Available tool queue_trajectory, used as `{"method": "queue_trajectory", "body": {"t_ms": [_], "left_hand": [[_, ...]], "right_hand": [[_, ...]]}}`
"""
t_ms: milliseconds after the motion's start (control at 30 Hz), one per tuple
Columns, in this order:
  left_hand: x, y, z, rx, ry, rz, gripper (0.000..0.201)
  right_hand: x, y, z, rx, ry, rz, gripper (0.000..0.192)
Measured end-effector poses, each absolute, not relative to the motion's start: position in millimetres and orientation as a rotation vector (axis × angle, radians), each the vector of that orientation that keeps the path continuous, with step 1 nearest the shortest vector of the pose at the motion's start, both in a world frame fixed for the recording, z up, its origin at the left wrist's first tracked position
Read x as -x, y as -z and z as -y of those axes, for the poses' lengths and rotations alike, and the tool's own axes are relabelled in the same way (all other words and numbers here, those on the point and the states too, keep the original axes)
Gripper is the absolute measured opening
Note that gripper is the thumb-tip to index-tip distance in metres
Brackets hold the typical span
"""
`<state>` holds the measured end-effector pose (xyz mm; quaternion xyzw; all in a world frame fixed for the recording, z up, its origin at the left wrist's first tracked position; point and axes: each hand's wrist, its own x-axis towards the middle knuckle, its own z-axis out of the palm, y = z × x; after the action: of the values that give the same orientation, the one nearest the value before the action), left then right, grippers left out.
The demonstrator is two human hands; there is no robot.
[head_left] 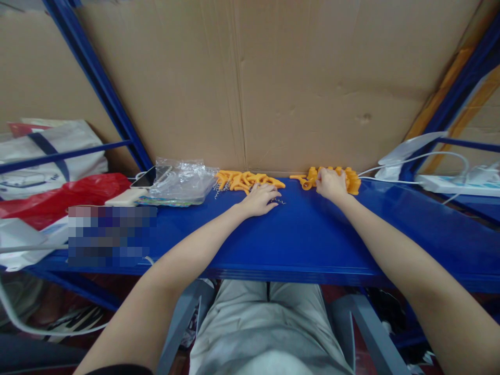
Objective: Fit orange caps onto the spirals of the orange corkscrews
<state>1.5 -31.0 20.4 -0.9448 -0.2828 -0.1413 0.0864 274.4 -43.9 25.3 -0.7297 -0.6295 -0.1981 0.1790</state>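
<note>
Closest to my camera I see pale grey trousers (269, 315), with a grey chair arm (380, 333) on each side. Past them is the shiny blue table (289, 245). My two bare arms reach over it.

My left hand (260, 200) lies palm down, with its fingers loosely stretched out. It is at the near side of a heap of twisty yellow pieces (238, 182), and a curly wire (279, 201) pokes out by the fingertips. I can't tell if the hand has hold of anything.

My right hand (331, 183) has its fingers bent down over a row of chunky yellow pieces (353, 183) at the back of the table. The fingertips are hidden, so I can't tell if they grip one. A yellow piece with a ring (307, 183) lies just beside this hand, between the two heaps.

Clear plastic bags (183, 179) are near the twisty heap, and a red bag (82, 195) is farther off that way. At the very back stands a big brown cardboard wall (175, 78).
</note>
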Motion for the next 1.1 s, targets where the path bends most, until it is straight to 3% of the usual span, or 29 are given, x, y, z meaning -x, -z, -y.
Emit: {"method": "queue_trajectory", "body": {"t_ms": [233, 400, 633, 867, 1100], "left_hand": [[6, -39, 42, 2.65, 0.456, 1.122, 0.039], [7, -44, 49, 2.548, 0.236, 1.359, 0.048], [11, -40, 40, 2.575, 0.083, 1.464, 0.045], [14, -34, 30, 2.605, 0.372, 1.527, 0.033], [11, -33, 31, 2.572, 0.54, 1.521, 0.034]], "right_hand": [[-270, -35, 52, 2.039, 0.674, 1.729, 0.028], [-263, -42, 58, 1.968, 0.678, 1.731, 0.03], [-238, -43, 69, 1.964, 0.411, 1.871, 0.038], [-237, -22, 56, 1.935, 0.171, 2.087, 0.026], [-234, -17, 56, 1.812, 0.299, 2.06, 0.022]]}}
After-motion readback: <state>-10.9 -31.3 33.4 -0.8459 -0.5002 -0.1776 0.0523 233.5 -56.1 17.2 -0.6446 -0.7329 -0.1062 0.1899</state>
